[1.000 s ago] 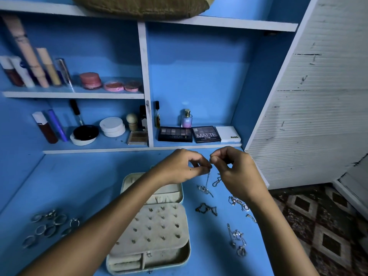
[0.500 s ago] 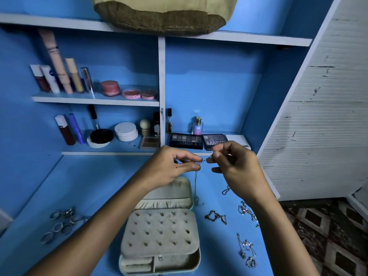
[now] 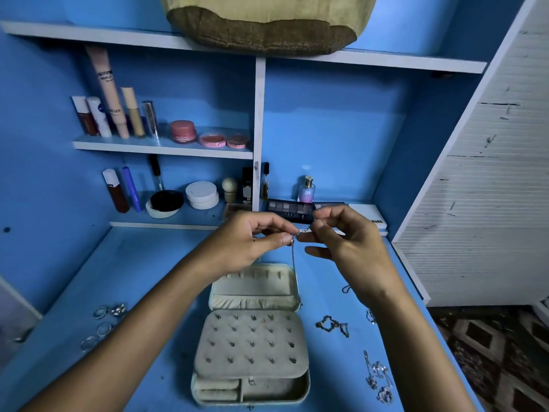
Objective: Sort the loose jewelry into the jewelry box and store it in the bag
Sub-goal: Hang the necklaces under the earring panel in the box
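Note:
Above the open beige jewelry box (image 3: pixel 252 340), my left hand (image 3: pixel 246 242) and my right hand (image 3: pixel 341 245) pinch the two ends of a thin silver chain (image 3: pixel 294 263). The chain hangs down in front of the box's raised lid. On the blue desk to the right lie loose chains (image 3: pixel 332 325) and a silver tangle (image 3: pixel 378 379). Several rings (image 3: pixel 104 322) lie on the left. A tan woven bag (image 3: pixel 261 22) sits on the top shelf.
Cosmetic tubes and pink jars (image 3: pixel 182 130) fill the left shelves. A perfume bottle (image 3: pixel 306 190) and eyeshadow palettes (image 3: pixel 289 211) stand on the low shelf behind my hands. A white slatted door (image 3: pixel 481 188) stands at the right, with patterned floor (image 3: pixel 490 352) below it.
Both hands have lifted the chain higher off the desk and away from the loose pieces. The view has tilted up, showing more of the bag.

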Available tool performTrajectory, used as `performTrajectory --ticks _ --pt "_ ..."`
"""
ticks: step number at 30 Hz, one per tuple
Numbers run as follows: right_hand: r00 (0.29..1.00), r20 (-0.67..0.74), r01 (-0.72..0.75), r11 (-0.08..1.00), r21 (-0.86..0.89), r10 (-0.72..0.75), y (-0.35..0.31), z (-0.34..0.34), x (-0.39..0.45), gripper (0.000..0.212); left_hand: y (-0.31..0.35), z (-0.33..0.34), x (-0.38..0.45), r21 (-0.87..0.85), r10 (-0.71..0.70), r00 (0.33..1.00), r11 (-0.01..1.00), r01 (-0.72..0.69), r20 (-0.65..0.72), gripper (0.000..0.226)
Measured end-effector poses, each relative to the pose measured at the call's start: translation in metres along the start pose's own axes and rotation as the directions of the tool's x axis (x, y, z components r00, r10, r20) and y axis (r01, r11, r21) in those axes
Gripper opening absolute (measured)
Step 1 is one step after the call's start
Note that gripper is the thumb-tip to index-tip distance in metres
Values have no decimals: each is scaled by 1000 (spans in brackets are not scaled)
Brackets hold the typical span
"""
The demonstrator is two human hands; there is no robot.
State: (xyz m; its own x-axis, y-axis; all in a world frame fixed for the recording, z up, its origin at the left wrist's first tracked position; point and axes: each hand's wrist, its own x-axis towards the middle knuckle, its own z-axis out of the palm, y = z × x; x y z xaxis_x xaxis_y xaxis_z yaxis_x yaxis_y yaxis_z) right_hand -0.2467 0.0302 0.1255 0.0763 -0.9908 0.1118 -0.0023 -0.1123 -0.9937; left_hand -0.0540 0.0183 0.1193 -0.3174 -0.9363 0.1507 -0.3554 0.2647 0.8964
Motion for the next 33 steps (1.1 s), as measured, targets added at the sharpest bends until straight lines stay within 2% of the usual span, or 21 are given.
performTrajectory --ticks 4,8,15,26,33 --pt "1000 -8 8 1000 -5 -8 0 4 1 9 -2 -4 -2 2 -44 999 999 44 -15 12" --pt "999 -20 26 1000 -11 -26 -1 8 2 9 1 -6 -3 -82 -84 996 993 80 -38 10" --pt "999 -23 -23 1000 -19 23 7 21 -2 8 6 -9 -4 -176 -75 990 983 53 -119 12" --pt "961 -82 220 911 -348 -263 18 45 -12 26 7 -5 -9 -195 -101 969 979 56 -227 9" --pt "960 -66 227 896 -381 -271 22 46 -10 26 0 -5 -12 -182 -112 955 981 63 -276 15"
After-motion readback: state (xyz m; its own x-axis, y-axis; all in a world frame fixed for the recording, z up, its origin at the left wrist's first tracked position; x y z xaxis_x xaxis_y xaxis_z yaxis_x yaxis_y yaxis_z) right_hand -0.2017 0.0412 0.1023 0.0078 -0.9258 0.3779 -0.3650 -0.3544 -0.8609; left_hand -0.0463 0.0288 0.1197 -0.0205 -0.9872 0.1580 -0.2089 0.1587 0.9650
